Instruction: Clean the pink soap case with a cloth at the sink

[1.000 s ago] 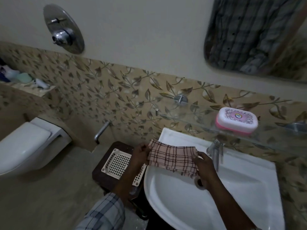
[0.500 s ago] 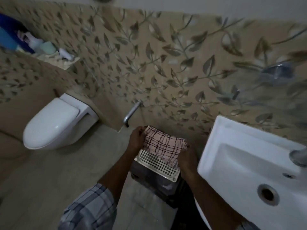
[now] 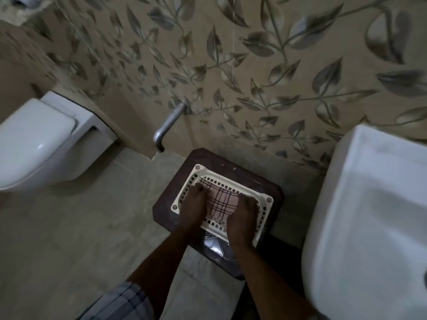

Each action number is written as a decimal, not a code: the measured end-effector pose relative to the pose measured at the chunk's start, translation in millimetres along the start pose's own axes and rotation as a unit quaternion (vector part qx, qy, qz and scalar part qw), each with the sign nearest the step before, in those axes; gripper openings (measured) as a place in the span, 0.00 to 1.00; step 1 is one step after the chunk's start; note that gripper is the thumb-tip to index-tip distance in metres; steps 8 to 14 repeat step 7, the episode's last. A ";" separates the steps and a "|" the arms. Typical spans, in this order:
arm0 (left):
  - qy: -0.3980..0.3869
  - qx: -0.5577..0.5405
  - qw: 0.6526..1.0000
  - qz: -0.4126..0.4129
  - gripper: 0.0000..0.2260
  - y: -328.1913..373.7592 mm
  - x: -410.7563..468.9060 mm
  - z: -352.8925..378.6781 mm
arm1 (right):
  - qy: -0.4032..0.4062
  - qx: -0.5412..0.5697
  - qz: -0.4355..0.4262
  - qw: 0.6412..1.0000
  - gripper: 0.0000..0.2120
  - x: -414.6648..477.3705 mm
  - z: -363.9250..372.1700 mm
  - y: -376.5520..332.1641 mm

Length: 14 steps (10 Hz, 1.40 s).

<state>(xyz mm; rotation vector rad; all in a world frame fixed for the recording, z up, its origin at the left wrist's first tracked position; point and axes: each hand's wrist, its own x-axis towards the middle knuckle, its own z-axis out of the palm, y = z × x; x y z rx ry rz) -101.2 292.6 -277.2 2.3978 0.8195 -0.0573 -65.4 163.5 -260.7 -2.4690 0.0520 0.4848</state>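
Note:
The pink checked cloth [image 3: 220, 203] lies folded inside a cream perforated tray [image 3: 263, 212] on top of a dark brown stool [image 3: 231, 162]. My left hand [image 3: 195, 209] rests on the cloth's left edge and my right hand [image 3: 242, 218] on its right edge, both pressing it down into the tray. The pink soap case is out of view. The white sink [image 3: 374, 222] fills the right side, to the right of my right arm.
A white wall-hung toilet [image 3: 39, 144] is at the left. A metal tap spout [image 3: 168, 125] sticks out of the leaf-patterned tiled wall above the stool. Grey floor tiles [image 3: 76, 239] spread between the toilet and the stool.
The view has swung down and left, away from the sink and shelf. Both hands carried the cloth from over the sink and lowered it into the tray on the stool.

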 end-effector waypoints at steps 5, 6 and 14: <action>-0.137 -0.024 0.990 0.007 0.21 -0.9 1.1 1.1 | -0.194 -0.021 0.084 0.977 0.38 9.9 -16.7 -8.1; -0.034 -0.065 0.997 -0.027 0.20 35.7 -5.5 -29.4 | -0.184 0.039 -0.007 0.982 0.32 -9.9 -66.6 -37.6; 0.027 -0.093 0.995 0.016 0.19 79.9 -16.5 -71.3 | -0.179 0.080 -0.081 0.977 0.32 -24.6 -118.0 -55.1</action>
